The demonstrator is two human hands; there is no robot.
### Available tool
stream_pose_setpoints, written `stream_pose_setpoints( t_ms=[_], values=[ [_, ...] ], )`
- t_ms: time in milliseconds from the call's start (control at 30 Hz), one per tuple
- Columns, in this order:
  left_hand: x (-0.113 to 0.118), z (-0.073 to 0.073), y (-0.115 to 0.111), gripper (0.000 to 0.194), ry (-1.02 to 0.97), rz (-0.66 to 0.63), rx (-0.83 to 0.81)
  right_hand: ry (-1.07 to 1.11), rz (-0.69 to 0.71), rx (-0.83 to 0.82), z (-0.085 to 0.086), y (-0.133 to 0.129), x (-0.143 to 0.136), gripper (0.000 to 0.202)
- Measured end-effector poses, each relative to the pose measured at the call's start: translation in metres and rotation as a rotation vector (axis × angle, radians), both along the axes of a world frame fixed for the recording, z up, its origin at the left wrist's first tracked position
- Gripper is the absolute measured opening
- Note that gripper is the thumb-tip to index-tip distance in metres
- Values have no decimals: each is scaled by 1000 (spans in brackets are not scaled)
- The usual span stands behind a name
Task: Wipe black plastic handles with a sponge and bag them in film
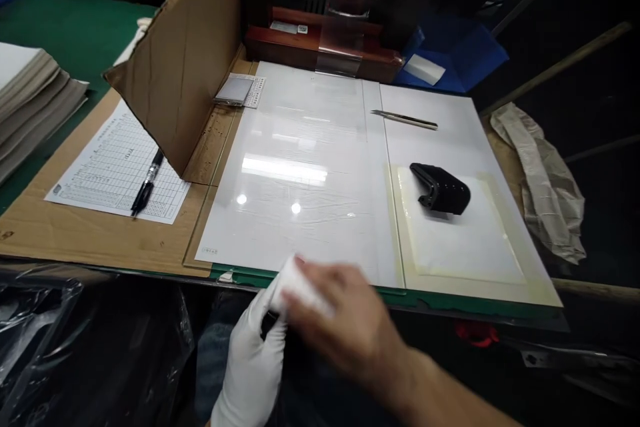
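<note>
My left hand (250,360) wears a white glove and rises from below the table's front edge. My bare right hand (345,320) lies over its fingertips and grips the white glove material there; both are motion-blurred, so the left fingers are hidden. Just beyond the hands lies a glossy white sheet (300,173). To its right a small black curved part (440,188) rests on a white pad (460,240). Metal tweezers (405,119) lie farther back.
A cardboard flap (185,60) stands at the left, with a small screen module (234,90) beside it. A printed form (117,170) with a black pen (147,183), a paper stack (30,100), a crumpled rag (545,180), a film dispenser (345,40), and a black plastic bag (75,347) surround the table.
</note>
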State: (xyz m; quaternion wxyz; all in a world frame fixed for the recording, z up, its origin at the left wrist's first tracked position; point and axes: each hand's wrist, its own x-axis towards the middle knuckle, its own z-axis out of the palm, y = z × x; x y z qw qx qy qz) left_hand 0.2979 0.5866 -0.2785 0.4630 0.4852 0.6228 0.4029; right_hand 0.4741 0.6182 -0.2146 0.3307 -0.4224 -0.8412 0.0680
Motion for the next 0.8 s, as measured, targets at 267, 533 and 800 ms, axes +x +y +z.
stream_pose_setpoints(
  t_ms=[267, 533, 800],
  values=[
    [4, -5, 0, 37, -37, -78, 86, -53, -56, 21, -5, 9, 8, 23],
    [1, -9, -2, 37, -12, -104, 81, -52, -80, -3, -6, 10, 10, 23],
    [3, 0, 1, 33, 27, -83, 84, -62, -86, -58, -6, 9, 8, 25]
  ],
)
